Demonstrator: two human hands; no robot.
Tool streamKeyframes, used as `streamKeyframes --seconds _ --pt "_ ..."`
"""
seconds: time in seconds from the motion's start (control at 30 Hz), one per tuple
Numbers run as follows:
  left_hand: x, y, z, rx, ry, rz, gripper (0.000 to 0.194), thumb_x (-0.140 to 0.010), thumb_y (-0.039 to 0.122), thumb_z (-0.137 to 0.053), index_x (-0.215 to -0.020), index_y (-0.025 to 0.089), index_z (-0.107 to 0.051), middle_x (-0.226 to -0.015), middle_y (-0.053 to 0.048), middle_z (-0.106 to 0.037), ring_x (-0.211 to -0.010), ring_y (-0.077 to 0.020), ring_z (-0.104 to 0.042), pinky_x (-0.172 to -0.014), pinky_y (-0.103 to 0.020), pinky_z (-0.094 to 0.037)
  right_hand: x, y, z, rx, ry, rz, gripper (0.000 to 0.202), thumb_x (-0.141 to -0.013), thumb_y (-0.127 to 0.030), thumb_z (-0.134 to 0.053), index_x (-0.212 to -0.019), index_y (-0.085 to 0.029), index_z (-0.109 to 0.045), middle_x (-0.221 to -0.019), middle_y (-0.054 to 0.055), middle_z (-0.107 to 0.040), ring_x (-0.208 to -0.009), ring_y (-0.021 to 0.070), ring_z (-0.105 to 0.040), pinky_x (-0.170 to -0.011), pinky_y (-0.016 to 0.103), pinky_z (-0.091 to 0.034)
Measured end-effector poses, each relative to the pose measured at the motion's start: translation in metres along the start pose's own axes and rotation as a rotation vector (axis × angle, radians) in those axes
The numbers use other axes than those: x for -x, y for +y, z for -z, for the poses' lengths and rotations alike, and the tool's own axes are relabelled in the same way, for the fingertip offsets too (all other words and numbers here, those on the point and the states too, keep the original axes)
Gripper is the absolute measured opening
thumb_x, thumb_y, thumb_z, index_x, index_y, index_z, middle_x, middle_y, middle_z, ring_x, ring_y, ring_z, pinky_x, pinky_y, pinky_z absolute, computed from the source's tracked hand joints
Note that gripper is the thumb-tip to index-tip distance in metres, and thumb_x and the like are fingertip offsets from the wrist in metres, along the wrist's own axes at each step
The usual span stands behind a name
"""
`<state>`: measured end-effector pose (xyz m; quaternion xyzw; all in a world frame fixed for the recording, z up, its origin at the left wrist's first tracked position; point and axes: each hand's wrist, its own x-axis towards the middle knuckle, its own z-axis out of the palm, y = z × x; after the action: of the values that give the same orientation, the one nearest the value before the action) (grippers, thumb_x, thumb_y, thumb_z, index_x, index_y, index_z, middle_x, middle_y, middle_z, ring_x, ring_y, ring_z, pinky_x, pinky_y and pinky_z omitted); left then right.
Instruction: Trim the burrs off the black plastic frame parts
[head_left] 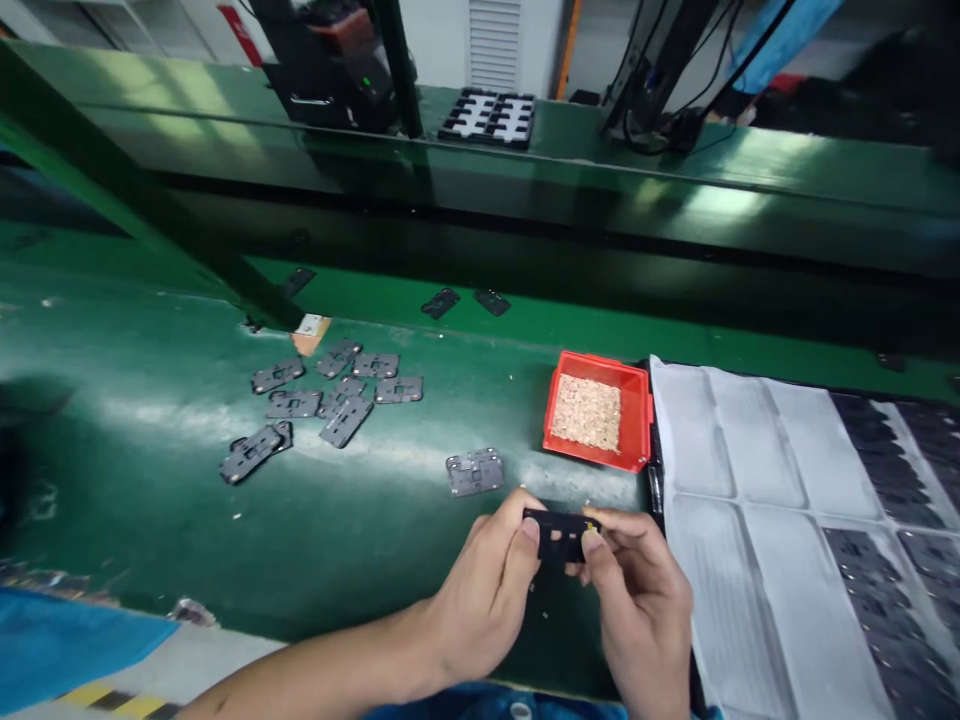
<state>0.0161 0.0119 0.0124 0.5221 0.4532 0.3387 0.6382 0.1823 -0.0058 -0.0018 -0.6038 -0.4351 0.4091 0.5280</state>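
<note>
Hands (487,595), two, holding one black part (561,538), one red bin (636,415)

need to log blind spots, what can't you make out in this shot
All in the head view:
- black part: underside, and ends behind left hand and right hand
- pale bits: too small to tell singly
- tray: far side, cut off by right edge

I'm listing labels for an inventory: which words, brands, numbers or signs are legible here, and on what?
No text is legible anywhere.
Black rectangular plastic part in the left hand and right hand: any marking is too small to read.
Red-and-white strip at upper left: too blurred.
Yellow-and-black floor stripes: no words visible.
</note>
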Motion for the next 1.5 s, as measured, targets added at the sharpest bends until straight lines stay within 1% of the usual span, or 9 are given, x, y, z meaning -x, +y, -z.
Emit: streamKeyframes --seconds 0.2,0.4,0.5,0.63,0.83,1.07,1.2,1.3,1.5 --pt "0.001 -0.006 -0.005 0.015 -0.022 -0.011 0.039 -0.118 0.049 -0.025 -0.101 0.023 -0.049 -0.075 0.003 -0.048 -0.060 -0.0128 -0.040 -0.055 -0.024 -0.033 0.002 0.005 -0.004 -0.070 0.033 -0.010 0.014 -0.098 -0.037 -0.079 -0.094 -0.024 -0.078 -0.074 0.000 -0.071 -0.057 0.0119 -0.065 -0.052 0.020 -0.056" --pt "-0.001 -0.004 -0.004 -0.062 -0.015 -0.047 0.039 -0.118 0.044 -0.023 -0.099 0.023 -0.049 -0.078 0.000 -0.061 -0.061 -0.0140 -0.047 -0.060 -0.027 -0.038 0.006 0.021 -0.002 -0.175 0.058 -0.125 0.018 -0.096 -0.040 -0.082 -0.097 -0.023 -0.077 -0.084 0.001 -0.072 -0.062 0.0114 -0.064 -0.054 0.019 -0.055" --pt "-0.001 -0.003 -0.002 -0.194 -0.009 -0.092 0.037 -0.118 0.038 -0.024 -0.098 0.023 -0.051 -0.071 0.002 -0.058 -0.061 -0.0154 -0.049 -0.062 -0.028 -0.038 0.006 0.024 -0.001 -0.194 0.054 -0.140 0.019 -0.096 -0.041 -0.082 -0.095 -0.023 -0.075 -0.085 0.001 -0.070 -0.063 0.0113 -0.064 -0.054 0.019 -0.054" --pt "0.000 -0.004 0.001 -0.415 0.001 -0.193 0.034 -0.116 0.029 -0.026 -0.097 0.023 -0.054 -0.071 0.002 -0.059 -0.061 -0.0163 -0.054 -0.065 -0.028 -0.042 0.005 0.023 0.000 -0.206 0.022 -0.127 0.023 -0.098 -0.040 -0.081 -0.089 -0.021 -0.071 -0.078 -0.002 -0.064 -0.057 0.0091 -0.057 -0.053 0.018 -0.051" --pt "-0.002 -0.009 0.002 -0.577 0.025 -0.469 0.025 -0.114 0.023 -0.028 -0.104 0.023 -0.050 -0.071 0.002 -0.061 -0.056 -0.0173 -0.057 -0.065 -0.029 -0.047 0.001 0.019 -0.001 -0.290 -0.012 -0.163 0.031 -0.097 -0.043 -0.080 -0.080 -0.022 -0.065 -0.075 -0.002 -0.061 -0.057 0.0095 -0.047 -0.052 0.019 -0.043" --pt "0.001 -0.012 0.002 -0.615 0.012 -0.540 0.023 -0.113 0.019 -0.027 -0.106 0.022 -0.049 -0.076 -0.001 -0.068 -0.057 -0.0180 -0.063 -0.064 -0.030 -0.049 -0.003 0.006 -0.003 -0.417 -0.053 -0.251 0.033 -0.091 -0.046 -0.085 -0.076 -0.021 -0.070 -0.073 -0.003 -0.058 -0.060 0.0095 -0.042 -0.056 0.018 -0.044" --pt "0.001 -0.014 0.001 -0.643 0.037 -0.608 0.022 -0.113 0.019 -0.027 -0.108 0.022 -0.048 -0.073 -0.001 -0.066 -0.054 -0.0180 -0.062 -0.061 -0.030 -0.048 -0.002 0.009 -0.006 -0.414 -0.035 -0.228 0.034 -0.089 -0.045 -0.085 -0.074 -0.022 -0.066 -0.071 -0.003 -0.057 -0.065 0.0128 -0.047 -0.065 0.024 -0.049" --pt "0.001 -0.012 0.001 -0.606 0.025 -0.565 0.021 -0.112 0.019 -0.028 -0.106 0.023 -0.048 -0.074 0.000 -0.065 -0.055 -0.0180 -0.060 -0.061 -0.030 -0.047 -0.002 0.011 -0.011 -0.441 0.014 -0.195 0.034 -0.088 -0.044 -0.087 -0.074 -0.023 -0.066 -0.072 -0.002 -0.060 -0.067 0.0135 -0.052 -0.067 0.024 -0.051" --pt "0.007 -0.008 0.003 -0.392 -0.027 -0.277 0.025 -0.115 0.026 -0.028 -0.105 0.023 -0.051 -0.074 0.002 -0.059 -0.062 -0.0166 -0.053 -0.065 -0.029 -0.042 0.002 0.010 -0.010 -0.404 0.012 -0.212 0.026 -0.090 -0.046 -0.086 -0.083 -0.023 -0.077 -0.072 -0.001 -0.066 -0.061 0.0105 -0.054 -0.056 0.018 -0.049"
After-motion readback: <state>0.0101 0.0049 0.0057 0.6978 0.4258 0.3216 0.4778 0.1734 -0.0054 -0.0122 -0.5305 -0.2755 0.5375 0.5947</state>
